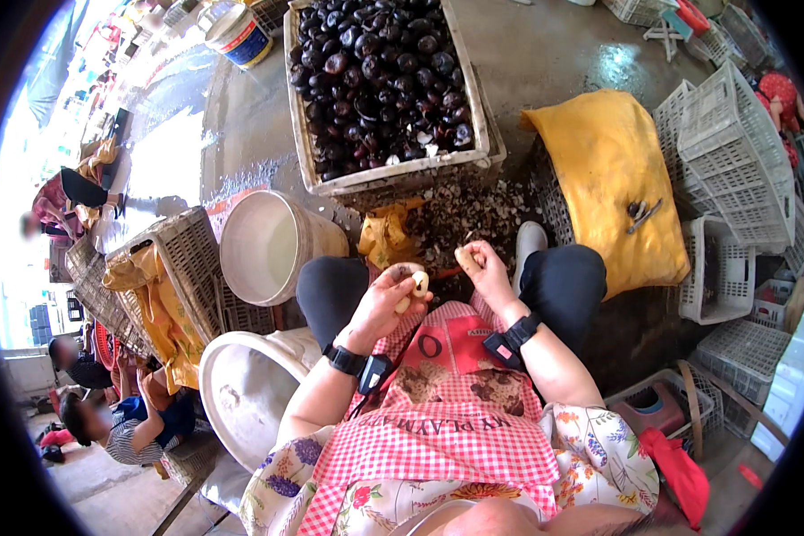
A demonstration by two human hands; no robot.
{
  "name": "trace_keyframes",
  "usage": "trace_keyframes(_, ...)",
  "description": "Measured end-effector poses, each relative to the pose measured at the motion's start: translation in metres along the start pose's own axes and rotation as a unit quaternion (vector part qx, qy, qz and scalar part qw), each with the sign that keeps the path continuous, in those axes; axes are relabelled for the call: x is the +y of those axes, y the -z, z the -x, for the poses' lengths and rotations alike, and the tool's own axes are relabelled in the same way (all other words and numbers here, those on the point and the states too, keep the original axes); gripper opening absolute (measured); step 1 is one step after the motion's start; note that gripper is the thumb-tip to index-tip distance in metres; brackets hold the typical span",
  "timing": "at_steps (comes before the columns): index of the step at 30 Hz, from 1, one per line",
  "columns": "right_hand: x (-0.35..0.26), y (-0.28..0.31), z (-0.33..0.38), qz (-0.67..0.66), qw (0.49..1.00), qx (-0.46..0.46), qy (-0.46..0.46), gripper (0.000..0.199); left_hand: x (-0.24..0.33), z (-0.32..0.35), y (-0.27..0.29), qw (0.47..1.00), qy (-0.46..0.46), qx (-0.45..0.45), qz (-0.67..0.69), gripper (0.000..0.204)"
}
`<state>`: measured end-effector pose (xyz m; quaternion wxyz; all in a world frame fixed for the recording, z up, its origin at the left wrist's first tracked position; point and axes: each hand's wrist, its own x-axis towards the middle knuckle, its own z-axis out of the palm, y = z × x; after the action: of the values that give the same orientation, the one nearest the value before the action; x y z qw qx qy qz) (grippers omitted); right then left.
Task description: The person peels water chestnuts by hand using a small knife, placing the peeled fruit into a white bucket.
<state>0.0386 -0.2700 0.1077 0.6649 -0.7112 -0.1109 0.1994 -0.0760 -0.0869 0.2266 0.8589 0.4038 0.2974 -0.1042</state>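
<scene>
Over my lap, my left hand (384, 302) is closed around a small pale piece (420, 284) with a dark spot, like a peeled bulb. Close by on the right, my right hand (493, 279) is bent into a pinch, with a beige, sleeve-like tip (465, 260) at its fingers. What it grips, if anything, is too small to make out. The hands are apart. Beyond them stands a pale crate (393, 167) full of dark, shiny round bulbs (375, 76), which look like water chestnuts. Peel scraps (478, 219) lie heaped before it.
At left stand a white bucket (326, 241) and a white tub (214, 384). A yellow cover (598, 152) drapes a crate at right, with small tools (641, 214) on it. Stacked crates (732, 134) rise farther right. A person (138, 429) sits at lower left.
</scene>
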Motion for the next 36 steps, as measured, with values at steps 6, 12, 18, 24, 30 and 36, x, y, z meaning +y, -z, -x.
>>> trace_keyframes(6,-0.008,0.000,0.014,0.001,1.000,0.003,0.022,0.027,-0.015,-0.004,0.003,0.995,-0.055,0.013,-0.084,0.036)
trace_keyframes(12,-0.039,0.007,0.006,0.225,0.968,0.065,0.095,0.043,-0.022,-0.004,0.004,0.958,-0.124,0.055,-0.254,0.040)
trace_keyframes(18,-0.032,-0.005,0.018,0.030,0.999,-0.001,0.029,0.025,-0.011,-0.001,-0.001,0.985,-0.063,0.053,-0.155,0.047)
trace_keyframes(24,-0.038,-0.008,0.027,-0.014,0.999,-0.040,-0.011,0.026,-0.022,-0.007,0.006,0.969,-0.110,0.037,-0.218,0.052)
trace_keyframes(30,-0.069,-0.010,0.030,0.102,0.987,-0.063,0.107,0.039,-0.015,-0.002,-0.005,0.939,-0.159,0.026,-0.305,0.047)
trace_keyframes(36,-0.049,-0.010,0.022,-0.006,0.993,-0.047,0.112,0.034,-0.014,-0.006,-0.003,0.960,-0.122,0.042,-0.249,0.043)
